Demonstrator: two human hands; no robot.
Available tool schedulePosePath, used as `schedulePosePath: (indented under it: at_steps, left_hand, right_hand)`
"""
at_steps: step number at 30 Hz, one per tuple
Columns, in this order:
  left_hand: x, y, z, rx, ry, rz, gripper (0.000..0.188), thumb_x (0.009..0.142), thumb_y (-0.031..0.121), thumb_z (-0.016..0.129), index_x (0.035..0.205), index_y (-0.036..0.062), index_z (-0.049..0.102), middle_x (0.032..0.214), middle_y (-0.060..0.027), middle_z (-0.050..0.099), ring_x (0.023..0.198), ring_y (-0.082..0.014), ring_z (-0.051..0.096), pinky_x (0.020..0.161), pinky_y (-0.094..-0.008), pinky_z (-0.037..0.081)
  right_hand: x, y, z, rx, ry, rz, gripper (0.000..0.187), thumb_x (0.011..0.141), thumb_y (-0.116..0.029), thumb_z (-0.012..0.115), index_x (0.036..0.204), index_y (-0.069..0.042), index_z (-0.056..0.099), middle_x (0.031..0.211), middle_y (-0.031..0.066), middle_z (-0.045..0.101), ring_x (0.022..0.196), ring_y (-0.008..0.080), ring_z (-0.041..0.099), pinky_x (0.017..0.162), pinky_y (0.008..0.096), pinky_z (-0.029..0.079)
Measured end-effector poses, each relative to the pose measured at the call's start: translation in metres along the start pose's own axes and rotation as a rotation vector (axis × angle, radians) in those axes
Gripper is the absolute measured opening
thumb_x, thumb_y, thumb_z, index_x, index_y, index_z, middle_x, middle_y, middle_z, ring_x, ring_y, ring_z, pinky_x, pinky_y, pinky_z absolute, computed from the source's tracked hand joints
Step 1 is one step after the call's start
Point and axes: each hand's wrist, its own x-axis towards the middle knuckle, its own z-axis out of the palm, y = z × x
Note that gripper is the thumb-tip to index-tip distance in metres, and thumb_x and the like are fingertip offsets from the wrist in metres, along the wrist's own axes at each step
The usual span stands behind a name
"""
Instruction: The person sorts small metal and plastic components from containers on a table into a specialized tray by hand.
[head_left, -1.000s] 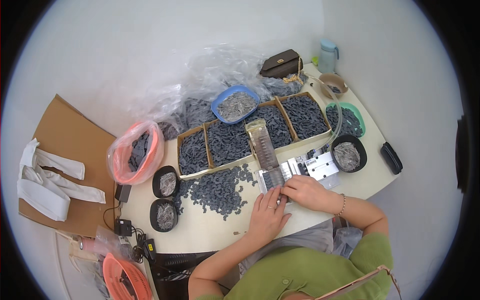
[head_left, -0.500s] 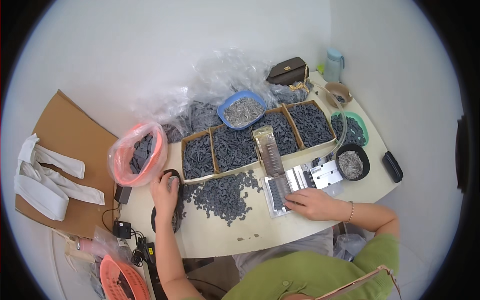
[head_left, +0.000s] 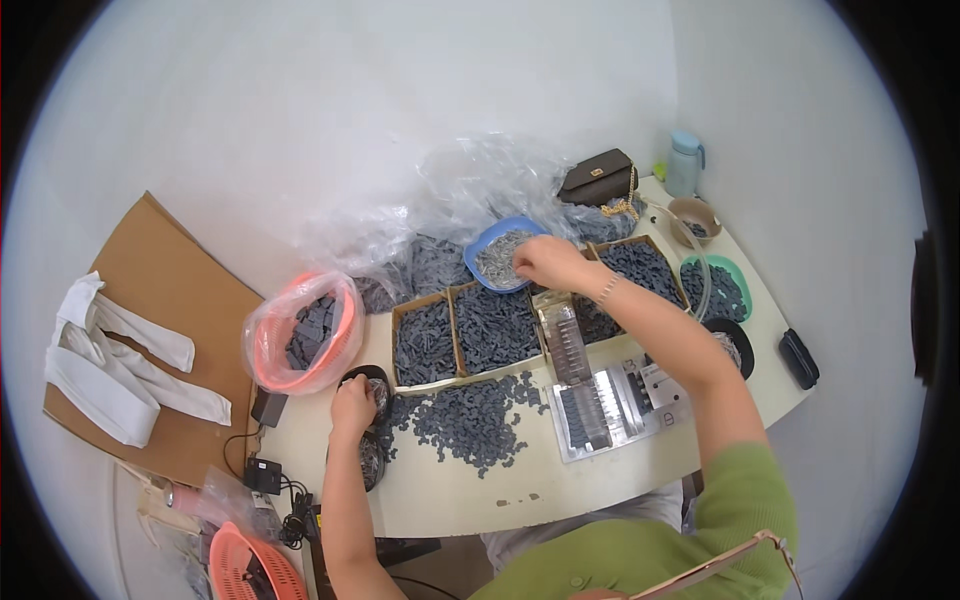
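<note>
My right hand [head_left: 552, 263] reaches across to the blue tray [head_left: 473, 262] at the back. Its fingers are drawn together at the right side of the thin metal pins [head_left: 497, 262]; the fingertips are partly hidden. At the left, my left hand [head_left: 353, 406] is closed at the near rim of a black bowl [head_left: 383, 382], gripping its edge. A second black bowl [head_left: 371, 468] sits closer to me, partly behind my left forearm. Right of centre lies a metal fixture [head_left: 622, 424] with rows of small dark grey pieces [head_left: 575, 418] under a clear ribbed cover [head_left: 567, 345].
Boxes of dark grey pieces [head_left: 497, 325] stand along the middle, with a loose pile [head_left: 465, 422] before them. A pink basket [head_left: 262, 362] stands left. Right are a green bowl [head_left: 738, 272], a black pin bowl [head_left: 745, 350], a hose [head_left: 707, 285] and a black case [head_left: 798, 358].
My right hand has left the metal fixture and moved up and away to the blue tray of pins. My left hand stays by the black bowl, its fingers more curled. The whole view has shifted.
</note>
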Motion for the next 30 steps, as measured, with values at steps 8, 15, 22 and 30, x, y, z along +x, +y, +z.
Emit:
schedulePosePath:
  at_steps: [8,15,22,30]
  left_hand:
    - [-0.021,0.032,-0.022,-0.141,0.178,0.022,0.007,0.088,0.008,0.053,0.088,0.0007,0.055,0.084,-0.0198,0.060,0.079,-0.0380,0.060,0.071,-0.0471,0.047]
    - [-0.063,0.185,-0.018,-0.668,0.111,0.503,0.009,0.076,-0.003,0.065,0.081,0.0026,0.060,0.080,-0.0106,0.058,0.073,-0.0260,0.060,0.063,-0.0338,0.049]
    - [-0.090,0.268,0.023,-0.479,0.155,0.737,0.009,0.070,0.003,0.068,0.077,0.0030,0.062,0.081,-0.0082,0.056,0.077,-0.0257,0.057,0.068,-0.0356,0.050]
    - [-0.096,0.269,0.020,-0.418,0.135,0.698,0.018,0.073,0.005,0.068,0.090,0.0010,0.065,0.091,-0.0099,0.059,0.084,-0.0269,0.058,0.071,-0.0352,0.049]
  right_hand:
    - [0.051,0.001,0.048,-0.157,-0.103,-0.135,0.010,0.068,-0.011,0.068,0.077,-0.013,0.073,0.091,0.0112,0.070,0.089,0.0296,0.065,0.076,0.0418,0.053]
    - [0.039,0.011,0.044,-0.104,0.023,-0.105,0.007,0.067,-0.013,0.067,0.072,-0.013,0.072,0.081,0.0125,0.068,0.087,0.0315,0.065,0.075,0.0419,0.053]
    - [0.024,0.012,0.033,-0.128,0.251,0.099,0.009,0.068,-0.016,0.065,0.074,-0.013,0.071,0.080,0.0128,0.068,0.078,0.0304,0.065,0.075,0.0430,0.052]
    - [-0.040,-0.001,-0.007,0.386,0.093,-0.009,0.016,0.085,-0.017,0.058,0.086,-0.002,0.064,0.079,0.0141,0.067,0.076,0.0309,0.065,0.068,0.0390,0.051]
